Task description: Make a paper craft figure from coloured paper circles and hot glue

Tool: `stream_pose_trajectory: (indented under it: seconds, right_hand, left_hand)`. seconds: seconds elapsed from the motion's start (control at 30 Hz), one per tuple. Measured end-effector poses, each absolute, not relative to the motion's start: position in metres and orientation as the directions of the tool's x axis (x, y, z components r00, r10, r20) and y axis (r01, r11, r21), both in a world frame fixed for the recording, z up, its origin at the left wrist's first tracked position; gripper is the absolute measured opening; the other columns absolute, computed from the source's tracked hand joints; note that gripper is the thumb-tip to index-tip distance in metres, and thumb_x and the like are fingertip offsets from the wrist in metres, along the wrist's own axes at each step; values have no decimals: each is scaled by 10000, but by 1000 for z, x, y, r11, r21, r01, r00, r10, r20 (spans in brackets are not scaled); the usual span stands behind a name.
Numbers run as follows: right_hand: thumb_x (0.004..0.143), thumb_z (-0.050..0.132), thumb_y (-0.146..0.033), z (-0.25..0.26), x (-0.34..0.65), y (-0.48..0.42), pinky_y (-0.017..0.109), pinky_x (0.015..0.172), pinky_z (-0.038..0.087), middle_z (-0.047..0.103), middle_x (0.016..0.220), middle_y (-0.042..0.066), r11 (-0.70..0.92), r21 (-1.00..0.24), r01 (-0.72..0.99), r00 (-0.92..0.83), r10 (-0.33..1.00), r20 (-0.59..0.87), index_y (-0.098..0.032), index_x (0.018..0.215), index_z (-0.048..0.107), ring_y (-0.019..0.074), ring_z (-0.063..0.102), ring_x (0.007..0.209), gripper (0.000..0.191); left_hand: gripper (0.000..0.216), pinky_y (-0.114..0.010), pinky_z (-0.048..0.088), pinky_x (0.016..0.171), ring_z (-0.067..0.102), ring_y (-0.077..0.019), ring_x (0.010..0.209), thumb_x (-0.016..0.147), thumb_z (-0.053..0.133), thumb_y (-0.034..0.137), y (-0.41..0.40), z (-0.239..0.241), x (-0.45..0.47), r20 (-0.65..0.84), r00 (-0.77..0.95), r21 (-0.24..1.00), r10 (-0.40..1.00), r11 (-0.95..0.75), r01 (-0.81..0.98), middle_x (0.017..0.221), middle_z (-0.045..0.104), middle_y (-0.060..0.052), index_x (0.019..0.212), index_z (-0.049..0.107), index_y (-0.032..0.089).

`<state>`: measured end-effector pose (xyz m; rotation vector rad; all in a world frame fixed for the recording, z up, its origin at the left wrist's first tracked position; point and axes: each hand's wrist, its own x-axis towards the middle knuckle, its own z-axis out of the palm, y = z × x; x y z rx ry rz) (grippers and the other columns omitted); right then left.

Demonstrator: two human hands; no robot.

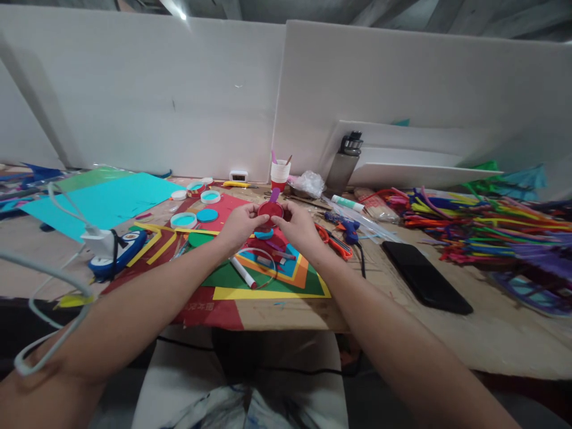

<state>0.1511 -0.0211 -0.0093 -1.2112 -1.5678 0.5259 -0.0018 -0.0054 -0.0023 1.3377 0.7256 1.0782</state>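
Note:
Both my hands hold a small round dark red piece [270, 210] above the middle of the table, thumbs on its near side. My left hand [245, 225] grips its left edge and my right hand [295, 224] its right edge. A purple strip [274, 195] shows at the far side of the piece; whether it is attached I cannot tell. Below them lie stacked coloured paper sheets [317, 285], a white marker with a red cap [242, 272] and a thin clear ring [276, 271]. Orange-handled scissors [340, 247] rest beside my right wrist.
Blue discs [208, 215] and white-rimmed rings [183, 221] lie left. A charger [99, 243] with cables sits near my left arm. A phone [424, 276], glue gun [350, 230], pipe cleaners [482, 220] and a bottle [343, 165] are right. Paper cups [279, 171] stand behind.

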Motion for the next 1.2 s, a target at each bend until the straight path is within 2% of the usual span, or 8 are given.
stream_pose_trajectory:
  seconds: [0.13, 0.27, 0.43, 0.6, 0.87, 1.0, 1.1, 1.2]
  right_hand:
    - [726, 581, -210, -10, 153, -19, 293, 630, 464, 649, 719, -1, 325, -832, 450, 36, 924, 381, -181, 830, 631, 154, 572, 656, 119]
    - [718, 581, -207, -10, 155, -18, 291, 591, 470, 633, 672, -12, 266, -840, 473, -4, 954, 300, -179, 777, 630, 149, 562, 613, 81]
    - [744, 572, -222, -13, 152, -18, 309, 630, 505, 666, 751, 3, 325, -877, 354, -12, 939, 343, -182, 835, 633, 157, 603, 672, 117]
    - [738, 575, -194, -18, 154, -14, 321, 655, 514, 654, 725, -8, 371, -866, 334, -22, 922, 387, -192, 808, 624, 156, 606, 675, 86]
    - [749, 587, -262, -25, 152, -13, 306, 678, 494, 642, 764, -8, 387, -857, 342, 1, 911, 412, -192, 864, 590, 149, 584, 710, 134]
    - [756, 579, -246, -18, 149, -22, 301, 685, 480, 626, 750, -2, 424, -814, 397, 21, 882, 470, -192, 819, 599, 150, 563, 701, 86]
    - [762, 564, -204, -11, 147, -29, 304, 739, 485, 649, 838, 26, 491, -762, 422, 67, 821, 566, -195, 857, 609, 163, 586, 790, 105]
    - [761, 569, -183, -8, 146, -33, 299, 755, 490, 661, 873, 34, 529, -735, 423, 87, 784, 614, -198, 888, 615, 166, 601, 817, 136]
  left_hand:
    - [246, -318, 508, 707, 640, -152, 695, 659, 753, 252, -5, 1, -2, 116, 403, 989, 908, -67, -132, 783, 677, -48, 828, 631, 123]
    - [247, -281, 460, 658, 596, -129, 674, 650, 749, 296, -4, 7, -6, 141, 341, 989, 929, -146, -13, 782, 663, -38, 799, 654, 122]
    - [234, -254, 436, 600, 545, -105, 606, 625, 761, 268, -5, 9, -7, 206, 292, 973, 934, -226, 35, 682, 616, -5, 751, 621, 129]
    - [221, -240, 409, 563, 530, -103, 585, 625, 752, 245, -5, 5, -3, 259, 277, 960, 925, -277, 27, 634, 594, 3, 706, 573, 143]
    - [236, -295, 453, 677, 594, -151, 694, 659, 727, 276, -4, 4, -6, 240, 351, 963, 905, -267, 29, 785, 665, -44, 828, 655, 127]
    - [190, -290, 450, 696, 595, -159, 718, 697, 704, 276, -5, 3, -6, 370, 313, 909, 875, -411, 73, 786, 679, -41, 830, 677, 143]
    - [127, -273, 430, 717, 576, -157, 753, 737, 680, 260, -7, 4, -7, 551, 266, 789, 791, -597, 143, 800, 677, -27, 834, 697, 180]
    - [86, -265, 408, 722, 538, -152, 735, 731, 696, 243, -10, 6, -9, 638, 223, 704, 737, -676, 219, 792, 663, -22, 807, 709, 206]
